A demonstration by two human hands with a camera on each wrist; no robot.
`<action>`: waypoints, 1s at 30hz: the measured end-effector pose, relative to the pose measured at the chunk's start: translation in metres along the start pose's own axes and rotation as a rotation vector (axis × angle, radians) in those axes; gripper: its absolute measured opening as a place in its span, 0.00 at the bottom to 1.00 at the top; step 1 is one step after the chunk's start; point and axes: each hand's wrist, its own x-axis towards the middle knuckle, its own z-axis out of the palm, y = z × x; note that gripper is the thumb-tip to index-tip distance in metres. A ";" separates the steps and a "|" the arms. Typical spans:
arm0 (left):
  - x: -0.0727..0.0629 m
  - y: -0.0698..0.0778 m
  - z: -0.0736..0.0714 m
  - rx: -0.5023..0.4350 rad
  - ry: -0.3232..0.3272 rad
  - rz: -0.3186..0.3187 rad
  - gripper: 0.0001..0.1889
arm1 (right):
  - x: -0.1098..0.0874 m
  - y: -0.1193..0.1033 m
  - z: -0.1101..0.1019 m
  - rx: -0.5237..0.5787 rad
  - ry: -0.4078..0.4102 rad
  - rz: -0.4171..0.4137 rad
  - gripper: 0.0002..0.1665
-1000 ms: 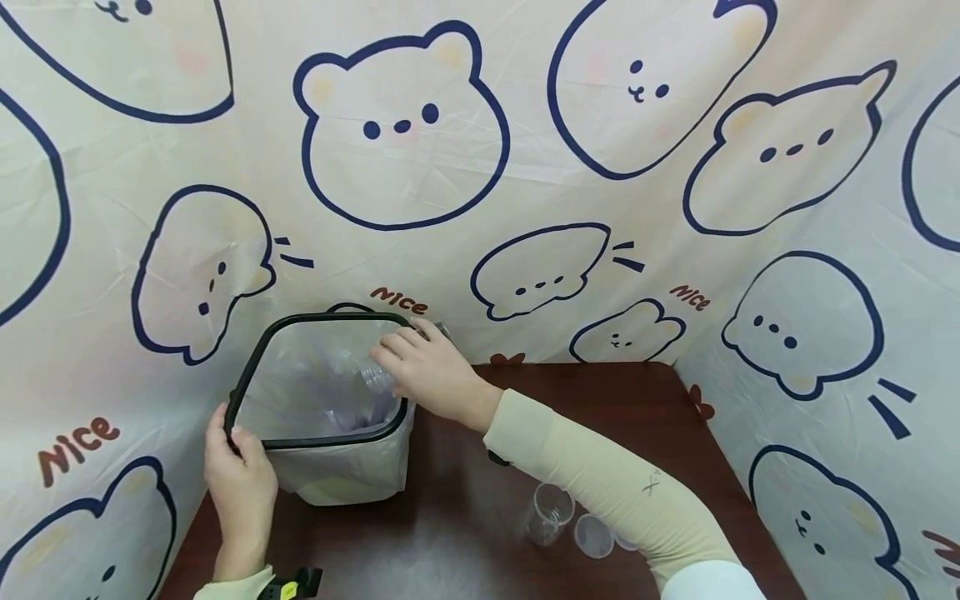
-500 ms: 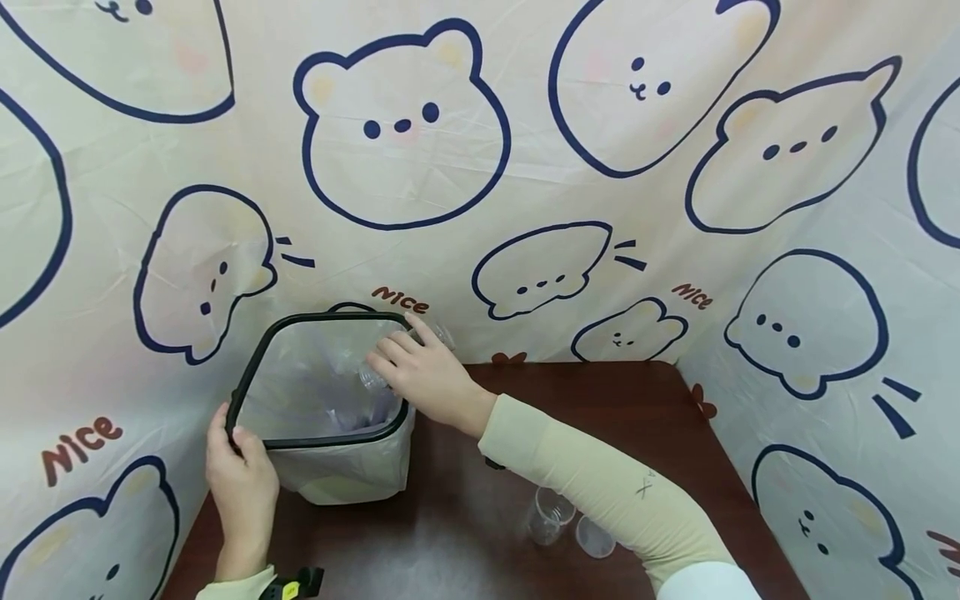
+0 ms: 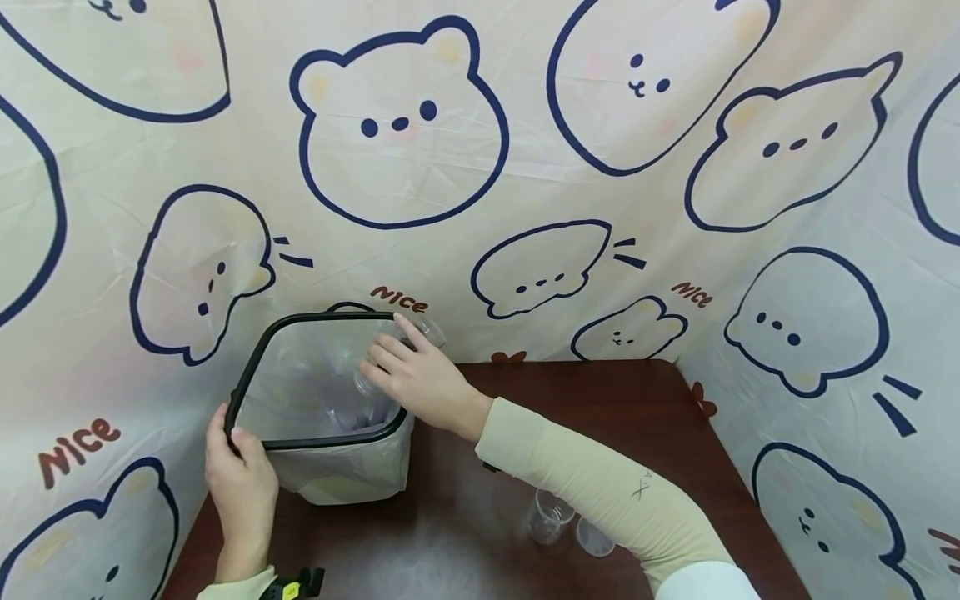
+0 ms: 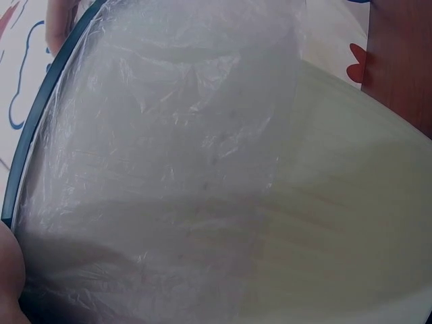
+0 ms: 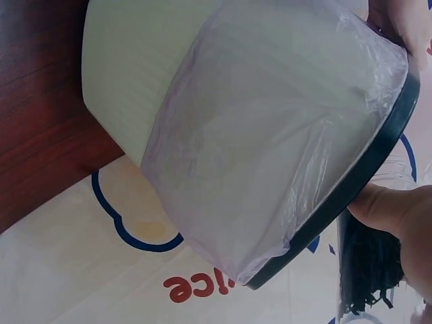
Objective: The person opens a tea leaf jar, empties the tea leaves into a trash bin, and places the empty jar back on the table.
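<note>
A pale trash bin with a black rim (image 3: 330, 442) stands at the left, lined with a thin clear bag (image 4: 169, 121). My left hand (image 3: 243, 487) grips the rim at its near left corner, thumb over the top. My right hand (image 3: 427, 383) holds a clear plastic cup (image 3: 430, 331) lying tilted across the bin's right side, its mouth toward the inside. Dark thin strands (image 5: 368, 263) show through the cup wall in the right wrist view, where the thumb lies beside the rim. Crumpled clear plastic (image 3: 348, 412) is visible inside the bin.
On the brown table (image 3: 592, 417), another clear cup (image 3: 550, 518) and a round clear lid (image 3: 595, 537) sit close to my right sleeve (image 3: 600, 483). A cloth printed with cartoon animals (image 3: 397, 183) hangs behind and along the sides.
My right hand has shifted slightly left with the cup, and the cup's angle has changed. Its sleeve now covers a second lid on the table. The left hand stays on the rim.
</note>
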 end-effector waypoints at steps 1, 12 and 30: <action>0.000 0.000 0.000 0.000 0.001 0.002 0.27 | 0.000 0.000 -0.001 -0.006 -0.003 -0.004 0.25; 0.000 -0.001 0.000 0.000 -0.002 -0.002 0.27 | 0.002 -0.004 -0.003 -0.102 -0.002 -0.061 0.26; 0.000 -0.001 -0.001 -0.002 0.009 0.016 0.27 | 0.011 -0.002 -0.006 -0.205 -0.028 -0.129 0.26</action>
